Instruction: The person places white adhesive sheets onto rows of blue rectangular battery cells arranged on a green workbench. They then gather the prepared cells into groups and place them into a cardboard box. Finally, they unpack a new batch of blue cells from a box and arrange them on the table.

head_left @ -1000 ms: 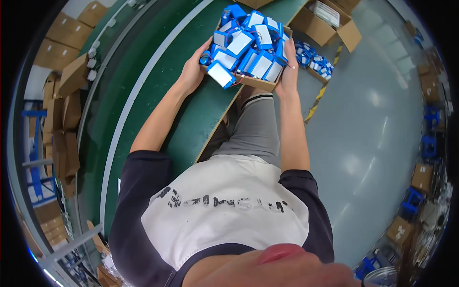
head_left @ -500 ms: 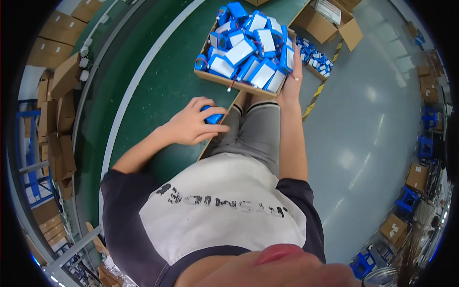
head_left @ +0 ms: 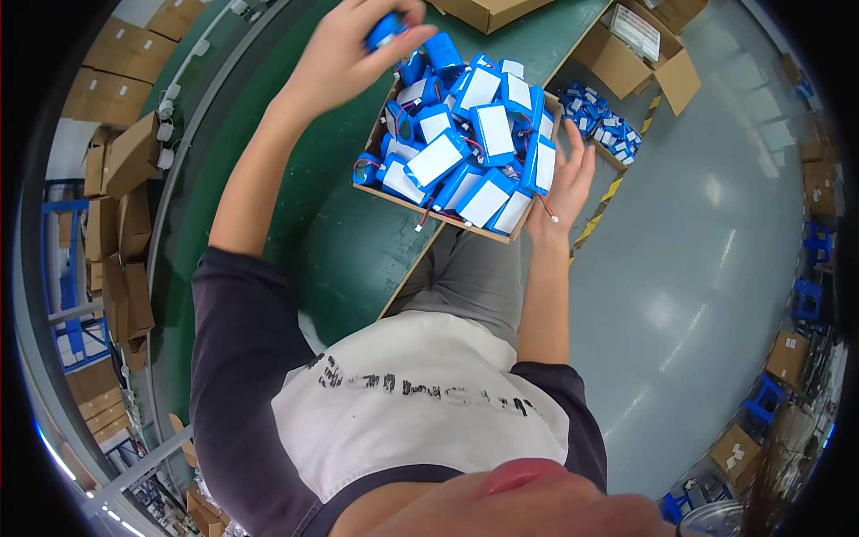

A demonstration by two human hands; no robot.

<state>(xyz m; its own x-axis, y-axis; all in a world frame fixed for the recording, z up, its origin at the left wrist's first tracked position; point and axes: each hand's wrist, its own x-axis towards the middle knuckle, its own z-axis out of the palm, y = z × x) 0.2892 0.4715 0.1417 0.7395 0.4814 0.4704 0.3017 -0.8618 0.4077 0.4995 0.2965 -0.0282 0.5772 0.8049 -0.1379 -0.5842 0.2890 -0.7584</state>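
Observation:
My left hand (head_left: 351,55) is raised past the far left corner of a shallow cardboard box (head_left: 488,234). Its fingers are closed round a blue battery pack (head_left: 384,31). The box is heaped with blue battery packs (head_left: 492,134), many with white labels and thin red and black leads. At the right side of the box is my right hand (head_left: 557,195), fingers stretched out and slightly spread, the palm close against the box wall. Whether it bears any of the box's weight, I cannot tell.
The box is over the green table (head_left: 327,215), whose edge runs beside my legs. To the right, low down, is another box of blue battery packs (head_left: 617,134), near an open carton (head_left: 601,55). A carton (head_left: 492,11) stands at the far edge of view. Yellow-black tape (head_left: 598,213) marks the floor.
My left hand, holding the battery pack, has swung from the near table edge up to the far left of the box. The filled box sits nearer me, and my right hand's fingers have spread.

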